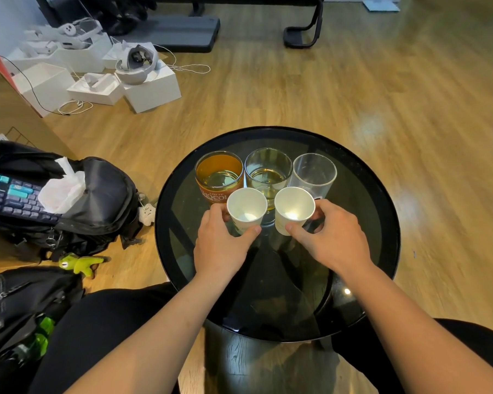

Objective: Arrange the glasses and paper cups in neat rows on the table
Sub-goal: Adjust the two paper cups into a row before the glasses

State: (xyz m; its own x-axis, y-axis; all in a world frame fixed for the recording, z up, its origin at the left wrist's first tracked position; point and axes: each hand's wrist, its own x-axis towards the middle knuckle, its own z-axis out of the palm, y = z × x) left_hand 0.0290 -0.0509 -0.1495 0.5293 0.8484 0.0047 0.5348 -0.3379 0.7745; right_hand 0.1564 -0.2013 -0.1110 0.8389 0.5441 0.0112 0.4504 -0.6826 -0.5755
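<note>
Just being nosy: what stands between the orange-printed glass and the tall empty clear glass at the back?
The head view shows one short clear glass holding yellowish liquid between the orange-printed glass and the tall empty clear glass.
</note>
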